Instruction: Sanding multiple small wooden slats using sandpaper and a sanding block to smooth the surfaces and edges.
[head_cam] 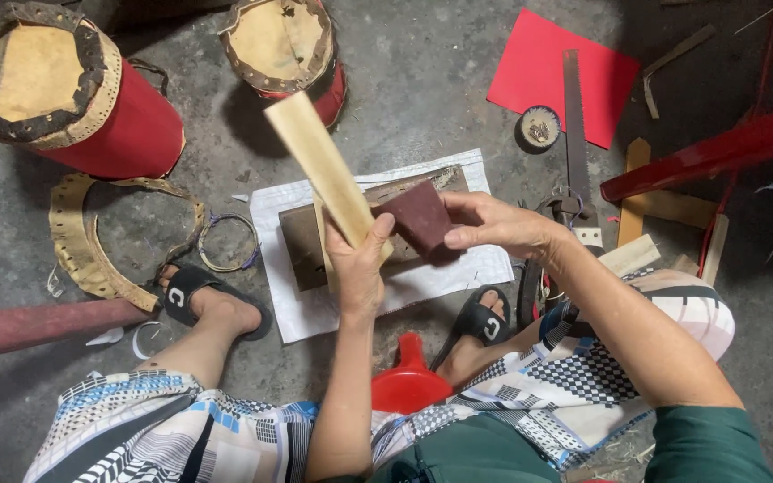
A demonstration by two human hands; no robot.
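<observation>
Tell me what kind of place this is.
Probably a small drum-making workshop on a bare concrete floor: red drums stand about, a saw lies nearby, and the left hand holds a wooden slat.

Grey concrete floor (440, 80) — white sheet (315, 309), red card (539, 63), two red drums (127, 125), saw (574, 125)

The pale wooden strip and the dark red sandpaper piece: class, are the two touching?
Touching. The head view shows the right hand pressing the sandpaper piece against the wooden strip, which the left hand holds tilted; no gap shows between them.
</observation>
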